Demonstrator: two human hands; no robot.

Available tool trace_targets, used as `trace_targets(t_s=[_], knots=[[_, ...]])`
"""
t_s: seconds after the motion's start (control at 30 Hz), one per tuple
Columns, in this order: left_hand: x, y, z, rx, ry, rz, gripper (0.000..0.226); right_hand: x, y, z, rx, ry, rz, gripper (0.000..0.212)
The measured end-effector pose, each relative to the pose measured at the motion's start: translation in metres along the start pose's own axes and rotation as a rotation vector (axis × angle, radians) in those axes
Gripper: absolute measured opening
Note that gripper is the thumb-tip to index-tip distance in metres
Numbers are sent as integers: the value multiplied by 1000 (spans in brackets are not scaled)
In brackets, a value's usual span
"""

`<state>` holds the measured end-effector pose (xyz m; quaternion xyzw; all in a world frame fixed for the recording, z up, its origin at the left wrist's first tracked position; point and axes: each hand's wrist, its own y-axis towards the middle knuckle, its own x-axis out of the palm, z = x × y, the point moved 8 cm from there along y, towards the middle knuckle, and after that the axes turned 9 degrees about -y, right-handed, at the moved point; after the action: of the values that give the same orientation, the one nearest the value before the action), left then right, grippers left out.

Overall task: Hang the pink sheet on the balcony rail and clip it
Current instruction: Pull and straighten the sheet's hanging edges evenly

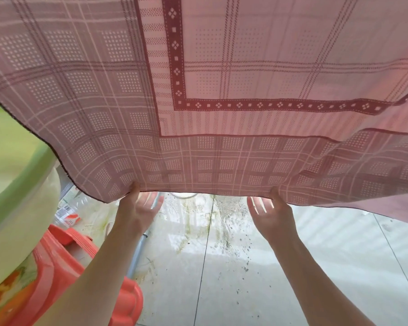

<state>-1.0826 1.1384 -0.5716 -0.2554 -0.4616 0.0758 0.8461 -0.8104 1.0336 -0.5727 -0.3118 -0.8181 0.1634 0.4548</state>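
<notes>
The pink sheet (198, 90), checked with a dark maroon border band, is spread wide across the upper part of the head view. Its lower edge hangs just in front of me. My left hand (137, 208) pinches that edge between thumb and fingers at the lower left. Further right, my right hand (271, 210) grips the same edge in the same way. Both arms reach up and forward. The sheet hides the balcony rail, and no clip is visible.
A large green and cream tub (12, 203) sits at the left on a red plastic stool (80, 267). A grey metal pole (138, 252) lies on the pale tiled floor (245, 267), which is speckled with dirt. A crumpled packet (67, 214) lies near the tub.
</notes>
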Motion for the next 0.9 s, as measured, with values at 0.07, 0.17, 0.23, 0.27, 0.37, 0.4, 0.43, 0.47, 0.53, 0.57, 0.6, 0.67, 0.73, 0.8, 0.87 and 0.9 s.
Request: trace_targets(t_s=[0.07, 0.17, 0.23, 0.27, 0.37, 0.4, 0.43, 0.47, 0.53, 0.57, 0.6, 0.67, 0.73, 0.8, 0.87, 0.9], knots=[[6, -2, -3, -24, -88, -79, 27, 11, -2, 1, -24, 52, -72, 9], [1, -1, -3, 14, -180, -80, 24, 10, -7, -3, -79, 115, -102, 9], [-4, -1, -5, 18, -162, -45, 21, 5, -5, -11, -124, 86, -99, 14], [-3, -1, -7, 18, -134, -35, 16, 2, -3, -18, -150, 90, -103, 28], [3, -6, -15, 26, -119, -20, 17, -12, 3, -39, -231, 89, -82, 49], [5, -7, -13, 25, -140, -28, 19, -18, 3, -44, -262, 31, -49, 49], [7, -9, -10, 25, -162, -53, 27, -22, 2, -49, -291, -32, -24, 47], [7, -9, -3, 37, -153, -81, 40, -24, 1, -53, -307, -58, 0, 41], [6, -12, 10, 76, -82, -135, 47, -28, -1, -58, -341, -51, 50, 19], [6, -11, 17, 97, -40, -166, 40, -28, -1, -57, -327, 15, 66, 16], [5, -12, 19, 86, -15, -160, 32, -26, 2, -54, -290, 101, 72, 18], [5, -13, 24, 91, 71, -173, 38, -20, 3, -47, -260, 152, 64, 18], [6, -21, 32, 159, 196, -221, 35, -20, 4, -38, -238, 131, 84, 9], [6, -24, 36, 193, 204, -263, 22, -19, 2, -34, -210, 129, 101, 2], [-3, -23, 35, 233, 197, -248, 18, -19, 2, -35, -210, 134, 119, 2], [-8, -20, 37, 257, 173, -212, 18, -19, 1, -35, -212, 128, 115, 2]])
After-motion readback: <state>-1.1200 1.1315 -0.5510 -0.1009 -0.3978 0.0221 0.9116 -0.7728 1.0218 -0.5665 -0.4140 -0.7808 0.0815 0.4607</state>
